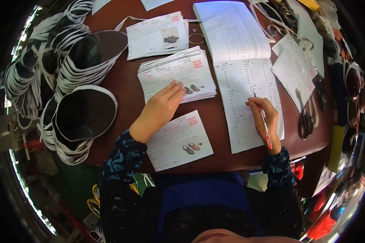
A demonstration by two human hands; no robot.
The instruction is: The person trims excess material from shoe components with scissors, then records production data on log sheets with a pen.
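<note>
My left hand point(162, 107) lies flat, fingers stretched out, on a stack of printed sheets point(176, 69) with shoe pictures. Between the fingers of my right hand point(267, 117) is a red and white pen point(267, 131), its tip over the handwritten page of an open notebook point(241, 101). Columns of small writing cover that page, and the notebook's upper page point(233, 32) is densely lined. Nearer to me, a single sheet point(170, 141) showing a pair of shoes rests at the table edge, below the stack.
Stacked dark shoe pieces with white edging point(85, 113) crowd the table's left side. Another pile of sheets point(150, 34) is at the back. To the right are loose slips point(294, 69) and scissors point(305, 123). A rubber band point(196, 38) lies beside the notebook.
</note>
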